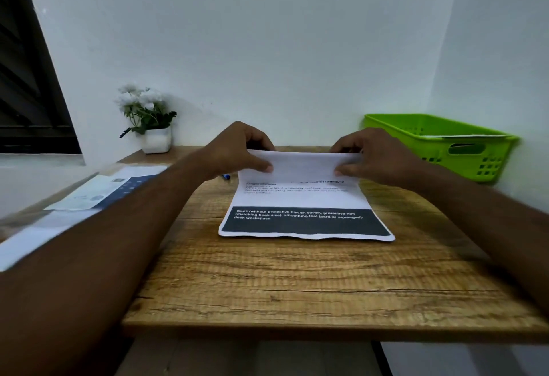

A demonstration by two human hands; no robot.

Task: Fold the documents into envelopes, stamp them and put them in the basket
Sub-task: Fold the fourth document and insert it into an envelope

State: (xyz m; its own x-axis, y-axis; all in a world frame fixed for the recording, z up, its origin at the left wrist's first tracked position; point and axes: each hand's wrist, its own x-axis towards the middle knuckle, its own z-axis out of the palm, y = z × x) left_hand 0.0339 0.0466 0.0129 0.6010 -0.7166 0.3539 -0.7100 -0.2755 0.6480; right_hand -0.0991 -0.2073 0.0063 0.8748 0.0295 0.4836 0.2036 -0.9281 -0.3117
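A printed document (303,197) with a dark band near its front edge lies in the middle of the wooden table (297,280). Its far part is folded over toward me. My left hand (237,150) pinches the left end of that folded flap, thumb on top. My right hand (368,153) pinches the right end the same way. A green plastic basket (445,144) stands at the far right against the wall, with something white lying in it. Envelopes and more papers (98,194) lie at the left, partly hidden by my left forearm.
A white pot of white flowers (148,117) stands at the far left by the wall. A small blue object (226,176) peeks out below my left hand. A dark window frame is at the left. The table's front edge is near me.
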